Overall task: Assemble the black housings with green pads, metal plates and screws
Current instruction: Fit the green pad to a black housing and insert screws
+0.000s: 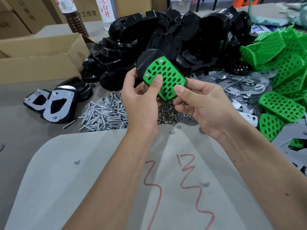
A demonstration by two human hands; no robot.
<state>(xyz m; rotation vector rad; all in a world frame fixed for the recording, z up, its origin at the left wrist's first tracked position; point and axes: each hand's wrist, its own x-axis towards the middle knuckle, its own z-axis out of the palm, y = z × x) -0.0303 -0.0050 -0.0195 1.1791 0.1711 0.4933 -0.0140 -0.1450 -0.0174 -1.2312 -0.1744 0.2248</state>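
Open room lies toward six o'clock, where my forearms cross a pale grey sheet marked with red scribbles and dotted with a few loose nuts. Everything else crowds in: a screw pile at nine o'clock of my hands, a nut pile directly beneath them, the black housing heap at twelve, green pads and flat metal plates from one to four o'clock. Two finished housings lie plate-up at far nine o'clock, near a cardboard box.

I hold one black housing above the nut pile, tilted, its rounded end toward eleven o'clock. A green pad with oval holes covers its face, with two silver screw heads showing at the pad's upper edge.

My left hand grips the housing from the nine o'clock side, thumb pressed on the pad's face. My right hand pinches the lower corner at four o'clock, thumb on top, fingers curled beneath.
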